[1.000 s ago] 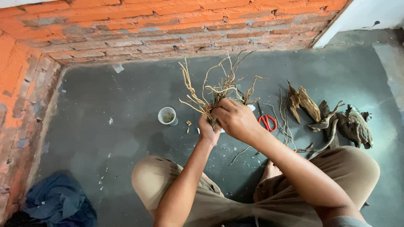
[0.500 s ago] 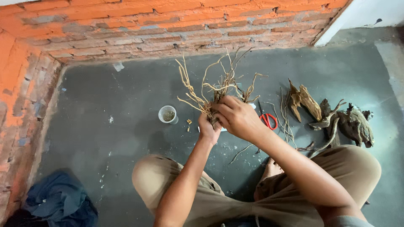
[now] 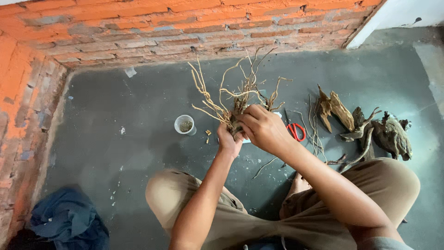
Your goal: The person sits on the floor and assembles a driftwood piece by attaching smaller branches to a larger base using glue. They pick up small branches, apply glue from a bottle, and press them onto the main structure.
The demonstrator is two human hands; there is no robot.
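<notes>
A cluster of dried branching roots (image 3: pixel 233 95) is gripped at its base above a grey concrete floor (image 3: pixel 115 106).

The left hand (image 3: pixel 229 140) is clenched round the woody stump; the right hand's (image 3: pixel 263 127) fingers are curled on it, perhaps pinching a twig. The thin, brittle-looking tips seem light and best held low. Red-handled scissors (image 3: pixel 295 130), driftwood pieces (image 3: pixel 365 127) and a small cup (image 3: pixel 184 124) lie nearby.

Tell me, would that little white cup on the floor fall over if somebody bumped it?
Probably, yes. The little white cup looks small and thin, so it is likely light and would slide or tip on the smooth grey floor. It stands upright with only a bit of dark stuff inside, so little weighs it down. It could then roll, being round.
</notes>
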